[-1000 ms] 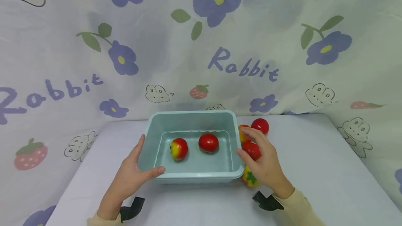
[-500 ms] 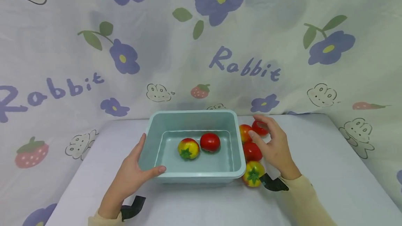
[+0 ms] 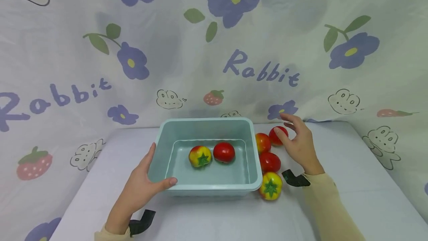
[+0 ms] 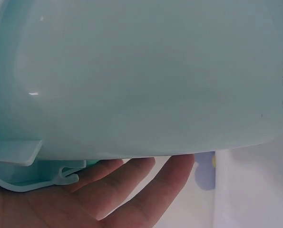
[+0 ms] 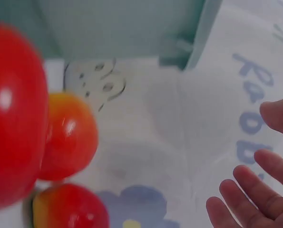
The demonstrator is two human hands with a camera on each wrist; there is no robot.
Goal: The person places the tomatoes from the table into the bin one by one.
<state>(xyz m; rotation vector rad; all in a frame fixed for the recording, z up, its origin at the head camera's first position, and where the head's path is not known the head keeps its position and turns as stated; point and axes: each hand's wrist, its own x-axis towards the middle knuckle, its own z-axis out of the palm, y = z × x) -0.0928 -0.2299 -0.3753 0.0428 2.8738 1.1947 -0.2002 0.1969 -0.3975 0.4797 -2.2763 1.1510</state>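
Note:
A pale blue-green plastic bin (image 3: 207, 187) stands on the table. My left hand (image 3: 138, 187) grips its front left corner, thumb over the rim; in the left wrist view the fingers (image 4: 131, 190) lie against the outer wall. Inside the bin are a yellow-and-red fruit with a green leafy top (image 3: 200, 156) and a smooth red fruit (image 3: 224, 152). My right hand (image 3: 299, 142) hovers with parted fingers beside a round red fruit (image 3: 278, 135) at the back right. Whether the thumb touches it, I cannot tell. The right wrist view shows nothing between the fingers (image 5: 255, 194).
Along the bin's right wall lie an orange-red fruit (image 3: 263, 143), another red fruit (image 3: 269, 162) and a yellow fruit with a green top (image 3: 271, 186). White cloth covers the table (image 3: 207, 218). A printed fabric backdrop (image 3: 180, 62) hangs directly behind.
My right hand has moved from the bin's right rim back and to the right. In the bin, the yellow-and-red fruit has rolled rightward and turned its green top forward. My left hand stays put.

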